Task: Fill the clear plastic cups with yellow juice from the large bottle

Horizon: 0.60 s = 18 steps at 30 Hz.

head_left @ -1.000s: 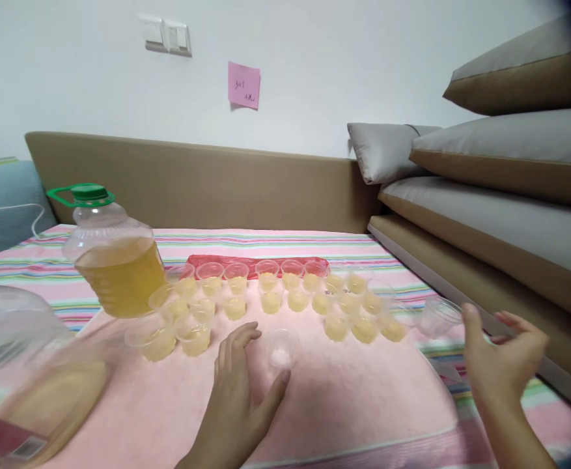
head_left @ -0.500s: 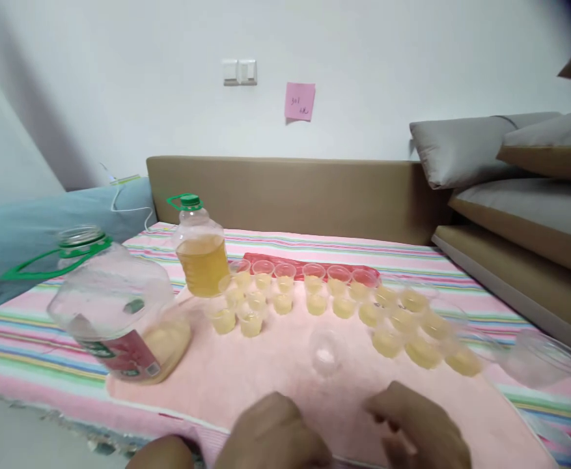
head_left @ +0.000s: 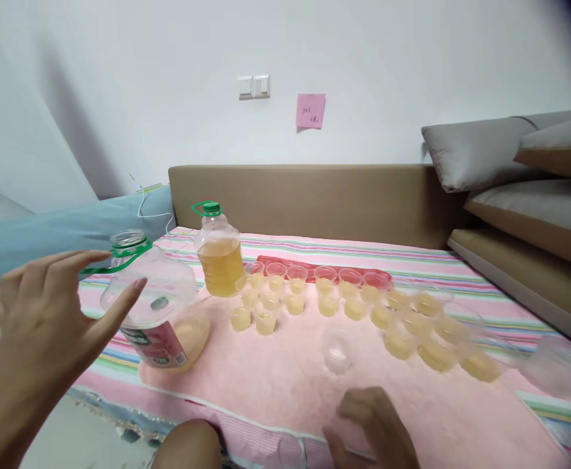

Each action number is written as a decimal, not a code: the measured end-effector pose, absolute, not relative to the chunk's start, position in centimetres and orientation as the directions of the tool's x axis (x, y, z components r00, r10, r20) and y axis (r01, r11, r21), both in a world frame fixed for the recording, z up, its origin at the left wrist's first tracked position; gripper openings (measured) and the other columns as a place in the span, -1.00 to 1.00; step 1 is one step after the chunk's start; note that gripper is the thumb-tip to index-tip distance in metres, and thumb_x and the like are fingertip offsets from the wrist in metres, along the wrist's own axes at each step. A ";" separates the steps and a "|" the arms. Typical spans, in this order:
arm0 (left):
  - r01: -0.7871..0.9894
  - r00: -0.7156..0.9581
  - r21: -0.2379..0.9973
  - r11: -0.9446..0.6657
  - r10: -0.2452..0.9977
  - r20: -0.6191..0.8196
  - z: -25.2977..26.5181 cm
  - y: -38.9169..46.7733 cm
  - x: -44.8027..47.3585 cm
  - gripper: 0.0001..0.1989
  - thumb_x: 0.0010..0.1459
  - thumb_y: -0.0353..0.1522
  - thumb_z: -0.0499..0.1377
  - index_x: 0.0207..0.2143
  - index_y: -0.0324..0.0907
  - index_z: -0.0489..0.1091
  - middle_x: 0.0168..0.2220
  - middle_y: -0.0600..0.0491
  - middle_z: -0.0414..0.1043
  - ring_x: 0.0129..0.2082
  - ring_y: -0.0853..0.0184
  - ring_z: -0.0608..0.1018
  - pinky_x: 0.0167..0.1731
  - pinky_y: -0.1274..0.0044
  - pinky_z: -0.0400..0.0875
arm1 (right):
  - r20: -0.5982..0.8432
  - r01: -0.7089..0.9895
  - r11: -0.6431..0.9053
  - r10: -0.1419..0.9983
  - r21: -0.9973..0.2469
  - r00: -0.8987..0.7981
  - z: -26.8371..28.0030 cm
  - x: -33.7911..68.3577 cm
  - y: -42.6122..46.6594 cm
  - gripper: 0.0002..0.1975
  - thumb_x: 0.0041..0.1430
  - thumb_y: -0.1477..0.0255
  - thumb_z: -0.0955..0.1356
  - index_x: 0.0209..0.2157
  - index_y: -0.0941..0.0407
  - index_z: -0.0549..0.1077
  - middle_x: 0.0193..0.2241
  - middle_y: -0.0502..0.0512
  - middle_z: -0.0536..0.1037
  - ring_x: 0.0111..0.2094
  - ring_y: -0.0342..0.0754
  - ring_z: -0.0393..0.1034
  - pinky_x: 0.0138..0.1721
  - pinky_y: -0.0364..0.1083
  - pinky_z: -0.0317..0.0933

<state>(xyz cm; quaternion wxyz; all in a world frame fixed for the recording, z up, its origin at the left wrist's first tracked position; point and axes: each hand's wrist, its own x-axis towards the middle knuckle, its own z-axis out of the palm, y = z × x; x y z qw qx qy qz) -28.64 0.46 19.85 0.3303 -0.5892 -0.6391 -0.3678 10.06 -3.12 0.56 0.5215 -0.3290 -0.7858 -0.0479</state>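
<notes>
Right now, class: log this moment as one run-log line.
left hand: open, reaching toward uncapped jug | right hand: low, near empty cup | filled cups: in rows | capped bottle: upright

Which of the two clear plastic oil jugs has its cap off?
The tilted clear plastic jug with the red label, nearest the left hand. The upright green-capped jug stays closed.

Uncapped tilted oil jug, nearly empty

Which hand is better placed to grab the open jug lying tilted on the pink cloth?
Left. The left hand is open, fingers spread, right beside the open jug. The right hand sits low by the empty cup, farther from it.
</notes>
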 end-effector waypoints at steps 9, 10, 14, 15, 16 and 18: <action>0.995 0.034 -0.076 0.066 0.488 0.872 19.8 1.1 -29.5 -0.51 0.38 -0.03 0.13 -0.04 -0.32 0.46 -0.18 0.00 0.32 0.18 -0.07 0.44 0.29 0.12 0.25 | 0.756 0.716 0.449 0.633 -0.535 0.167 0.4 9.7 1.8 -0.32 0.45 -0.17 0.30 0.20 0.12 0.19 0.08 0.31 0.34 0.09 0.31 0.25 0.07 0.28 0.15; 0.996 0.055 -0.081 0.033 0.480 0.876 19.8 1.2 -29.5 -0.53 0.39 -0.04 0.12 -0.04 -0.31 0.45 -0.19 0.03 0.30 0.20 -0.04 0.44 0.30 0.12 0.23 | 0.750 0.734 0.423 0.638 -0.532 0.176 0.2 9.5 2.1 -0.31 0.46 -0.20 0.27 0.20 0.12 0.20 0.05 0.29 0.36 0.06 0.31 0.27 0.05 0.27 0.14; 0.990 0.141 -0.135 -0.046 0.462 0.875 19.9 1.6 -30.1 -0.66 0.39 -0.10 0.17 -0.13 -0.22 0.41 -0.23 0.15 0.35 0.11 0.13 0.51 0.30 0.19 0.22 | 0.737 0.778 0.356 0.647 -0.517 0.194 -0.2 9.1 2.6 -0.31 0.46 -0.23 0.19 0.16 0.11 0.21 -0.01 0.27 0.39 0.01 0.32 0.29 0.00 0.25 0.08; 0.988 0.150 -0.144 -0.049 0.456 0.877 19.9 1.7 -30.4 -0.67 0.38 -0.11 0.20 -0.19 -0.21 0.40 -0.26 0.16 0.35 0.07 0.17 0.52 0.29 0.21 0.23 | 0.736 0.779 0.351 0.647 -0.519 0.199 -0.3 9.1 2.7 -0.32 0.46 -0.23 0.19 0.15 0.11 0.21 -0.02 0.27 0.39 0.02 0.32 0.29 0.00 0.24 0.07; 0.989 0.147 -0.140 -0.048 0.455 0.879 20.0 1.8 -30.5 -0.66 0.37 -0.10 0.21 -0.24 -0.21 0.37 -0.27 0.17 0.33 0.05 0.19 0.53 0.29 0.22 0.23 | 0.734 0.776 0.349 0.648 -0.525 0.204 -0.4 9.1 2.8 -0.34 0.46 -0.21 0.20 0.14 0.11 0.22 -0.02 0.28 0.40 0.02 0.32 0.29 0.00 0.23 0.06; 0.993 0.115 -0.106 -0.046 0.472 0.874 20.1 2.0 -30.6 -0.62 0.37 -0.07 0.19 -0.30 -0.21 0.29 -0.28 0.18 0.28 0.03 0.21 0.51 0.29 0.24 0.21 | 0.724 0.765 0.344 0.653 -0.544 0.222 -0.4 9.2 2.9 -0.38 0.47 -0.18 0.21 0.11 0.11 0.22 -0.02 0.28 0.41 0.02 0.32 0.30 0.01 0.22 0.04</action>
